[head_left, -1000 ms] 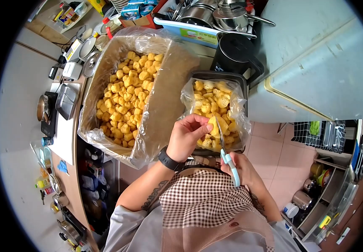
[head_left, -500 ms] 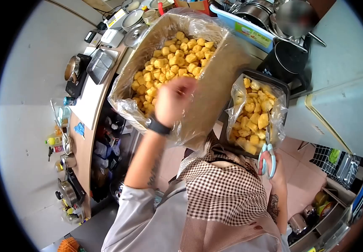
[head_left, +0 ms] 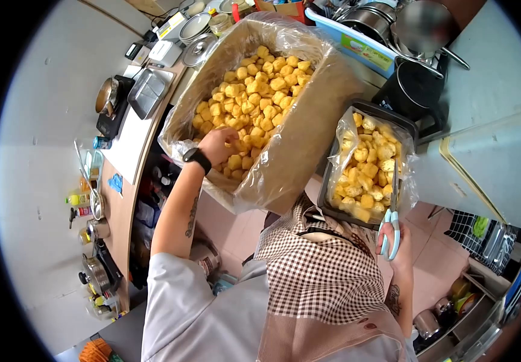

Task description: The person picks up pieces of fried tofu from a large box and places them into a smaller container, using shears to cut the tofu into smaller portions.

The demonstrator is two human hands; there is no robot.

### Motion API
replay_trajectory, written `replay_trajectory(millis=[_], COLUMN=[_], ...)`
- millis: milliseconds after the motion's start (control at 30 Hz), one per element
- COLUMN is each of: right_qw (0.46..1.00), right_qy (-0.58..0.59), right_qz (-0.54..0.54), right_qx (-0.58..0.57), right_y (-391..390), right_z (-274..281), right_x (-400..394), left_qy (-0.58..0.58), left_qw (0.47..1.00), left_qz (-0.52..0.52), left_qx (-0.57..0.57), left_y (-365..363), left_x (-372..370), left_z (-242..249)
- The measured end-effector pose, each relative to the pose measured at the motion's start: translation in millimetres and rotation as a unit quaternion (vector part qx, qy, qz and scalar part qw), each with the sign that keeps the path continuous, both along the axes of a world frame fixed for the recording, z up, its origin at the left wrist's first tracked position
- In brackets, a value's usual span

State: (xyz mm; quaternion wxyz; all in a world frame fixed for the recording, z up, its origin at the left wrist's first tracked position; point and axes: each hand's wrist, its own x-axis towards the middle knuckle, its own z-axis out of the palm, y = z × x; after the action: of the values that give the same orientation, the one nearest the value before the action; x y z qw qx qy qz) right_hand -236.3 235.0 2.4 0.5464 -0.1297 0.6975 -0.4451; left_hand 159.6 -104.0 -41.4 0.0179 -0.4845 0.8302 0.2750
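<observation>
My left hand point(head_left: 217, 146), with a dark band at the wrist, reaches down into a large cardboard box point(head_left: 299, 145) lined with clear plastic. Its fingers curl down among golden tofu puffs point(head_left: 251, 90); the fingertips are hidden, so whatever they pinch cannot be made out. My right hand point(head_left: 403, 248) is closed around the light blue handles of a pair of scissors point(head_left: 391, 226). The blades point away from me, over a black tray point(head_left: 327, 196) lined with a clear plastic bag. More puffs point(head_left: 366, 166) fill that bag, some showing paler insides.
A black pot point(head_left: 414, 84) stands beyond the tray, near a blue basin point(head_left: 357, 45) of metal cookware. On the left, a counter point(head_left: 113, 223) holds pans, bottles and a metal tray point(head_left: 149, 93). A pale cabinet point(head_left: 489, 151) rises at the right.
My left hand has moved left and down from above the box's near side into the puffs. The scissors have shifted slightly right, their blades still over the black tray.
</observation>
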Motion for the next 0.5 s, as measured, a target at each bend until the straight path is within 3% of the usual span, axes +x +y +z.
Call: replay_trajectory(millis=[100, 167, 233, 300, 367, 500], right_qw=[0.999, 0.996, 0.973, 0.95, 0.942, 0.938], right_qy=[0.011, 0.014, 0.115, 0.159, 0.154, 0.114], right_qz=[0.038, 0.091, 0.187, 0.261, 0.297, 0.326], right_qx=[-0.002, 0.008, -0.077, -0.064, -0.038, -0.02], right_y=[8.4, 13.4, 13.0, 8.8, 3.0, 0.3], right_z=[4.9, 6.3, 8.5, 15.4, 23.3, 25.3], right_x=[-2.7, -2.9, -0.5, -0.3, 1.3, 2.9], left_qy=[0.207, 0.448, 0.481, 0.495, 0.488, 0.529], left_qw=[0.969, 0.867, 0.823, 0.811, 0.829, 0.795], left_qz=[0.109, 0.129, 0.156, 0.135, 0.094, 0.137], left_qx=[0.072, 0.178, 0.258, 0.279, 0.255, 0.263], left_y=[25.7, 49.7, 77.2, 99.0, 117.6, 141.9], left_x=[-28.3, -60.4, -98.8, -130.2, -153.6, -192.2], left_z=[25.3, 34.5, 68.2, 83.9, 85.3, 86.2])
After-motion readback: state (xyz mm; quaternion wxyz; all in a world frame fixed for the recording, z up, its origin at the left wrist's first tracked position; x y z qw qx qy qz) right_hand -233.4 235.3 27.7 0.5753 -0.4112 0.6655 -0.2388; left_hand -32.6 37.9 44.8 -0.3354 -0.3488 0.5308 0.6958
